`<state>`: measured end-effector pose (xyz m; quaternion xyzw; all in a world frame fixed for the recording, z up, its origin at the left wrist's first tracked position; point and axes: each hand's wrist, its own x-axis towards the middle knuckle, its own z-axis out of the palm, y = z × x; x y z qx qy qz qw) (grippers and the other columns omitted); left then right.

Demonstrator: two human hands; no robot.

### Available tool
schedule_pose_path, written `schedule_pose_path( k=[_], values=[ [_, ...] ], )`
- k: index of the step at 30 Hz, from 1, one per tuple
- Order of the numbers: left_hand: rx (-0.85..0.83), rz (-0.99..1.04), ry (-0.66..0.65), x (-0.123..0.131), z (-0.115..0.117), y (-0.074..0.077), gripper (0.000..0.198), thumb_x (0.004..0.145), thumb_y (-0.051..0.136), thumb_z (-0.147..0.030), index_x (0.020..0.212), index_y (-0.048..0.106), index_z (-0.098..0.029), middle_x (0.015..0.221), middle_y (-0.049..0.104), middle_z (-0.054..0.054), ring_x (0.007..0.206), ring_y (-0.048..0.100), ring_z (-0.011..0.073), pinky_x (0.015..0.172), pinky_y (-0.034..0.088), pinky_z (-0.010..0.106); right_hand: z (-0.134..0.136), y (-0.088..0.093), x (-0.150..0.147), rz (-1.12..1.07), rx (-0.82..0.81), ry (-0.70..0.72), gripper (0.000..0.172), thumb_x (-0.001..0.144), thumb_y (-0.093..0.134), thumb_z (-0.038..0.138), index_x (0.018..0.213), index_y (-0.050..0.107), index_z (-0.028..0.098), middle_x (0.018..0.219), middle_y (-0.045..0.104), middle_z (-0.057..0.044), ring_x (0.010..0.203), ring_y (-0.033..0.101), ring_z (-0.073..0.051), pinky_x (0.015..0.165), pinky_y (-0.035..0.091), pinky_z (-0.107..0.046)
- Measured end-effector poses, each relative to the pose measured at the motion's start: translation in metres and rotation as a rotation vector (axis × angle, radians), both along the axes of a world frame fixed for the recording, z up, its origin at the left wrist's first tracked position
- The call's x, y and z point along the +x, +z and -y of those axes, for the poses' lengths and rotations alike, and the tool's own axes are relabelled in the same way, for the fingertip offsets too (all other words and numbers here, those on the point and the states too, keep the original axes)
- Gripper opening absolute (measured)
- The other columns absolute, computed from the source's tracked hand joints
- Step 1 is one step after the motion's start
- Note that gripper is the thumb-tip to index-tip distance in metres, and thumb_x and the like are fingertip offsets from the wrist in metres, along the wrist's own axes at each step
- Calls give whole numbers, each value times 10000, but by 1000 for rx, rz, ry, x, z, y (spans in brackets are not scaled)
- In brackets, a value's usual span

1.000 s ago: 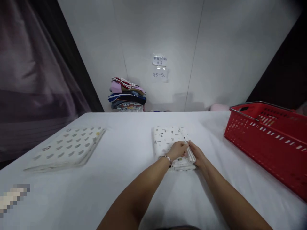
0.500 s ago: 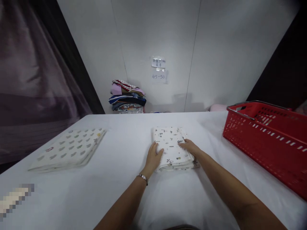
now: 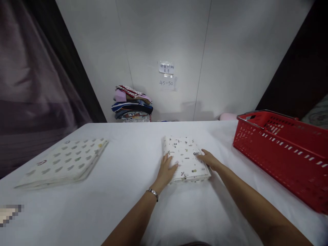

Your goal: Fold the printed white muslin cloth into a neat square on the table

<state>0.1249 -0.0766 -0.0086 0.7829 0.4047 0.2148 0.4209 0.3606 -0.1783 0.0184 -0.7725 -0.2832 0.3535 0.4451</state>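
A folded white cloth [image 3: 183,159] printed with small plant-like figures lies flat in front of me, its layers showing along the near edge. On its left side rests my left hand [image 3: 166,171], fingers apart and thumb on the top layer; a bracelet circles the wrist. My right hand [image 3: 211,160] is at the opposite edge, with the thumb over the top and some fingers out of sight at the side. It appears to pinch that edge. Farther left lies another folded cloth [image 3: 69,159], white with rows of grey-green shapes.
A red plastic basket [image 3: 279,150] with a metal handle stands at the right of the white-covered table [image 3: 123,212]. Beyond the far edge is a stack of folded fabrics [image 3: 133,104] against the wall. Paper signs [image 3: 167,83] hang there. A blurred, pixelated patch sits at lower left.
The view has shifted a little. My right hand has moved slightly right with the cloth's right edge, and the lower layers that stuck out there now line up more closely.
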Motion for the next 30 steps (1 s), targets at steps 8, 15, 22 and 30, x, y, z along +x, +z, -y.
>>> schedule_pose_path(
  k=[8,15,22,30],
  values=[
    [43,-40,-44,-1,4,-4,626,834,491,-485,1373,381,-186,1550,110,85,1429,26,252,1167,118,450,-46,4,11,521,-183,39,817,776,611,382,1447,242,100,1265,554,-203,1140,541,-306,934,420,-383],
    [13,-29,-34,-2,7,-3,653,850,465,-503,1407,337,-185,1557,58,68,1429,-10,244,1170,116,443,-81,3,19,523,-100,-23,739,765,611,347,1412,312,151,1124,628,-143,1051,583,-276,891,451,-390],
    [29,18,-73,-3,10,-2,611,851,478,-496,1373,406,-187,1548,123,61,1429,27,244,1156,187,452,-79,-8,28,589,-65,-81,549,855,452,318,1371,384,145,1111,628,-126,1049,578,-239,907,446,-379],
    [169,-73,-125,-5,8,-7,572,843,483,-477,1331,471,-179,1534,179,84,1424,67,273,1155,178,467,-83,-8,35,642,-160,-28,571,842,526,470,1322,413,181,1058,657,-157,1004,616,-264,821,458,-350]
  ],
)
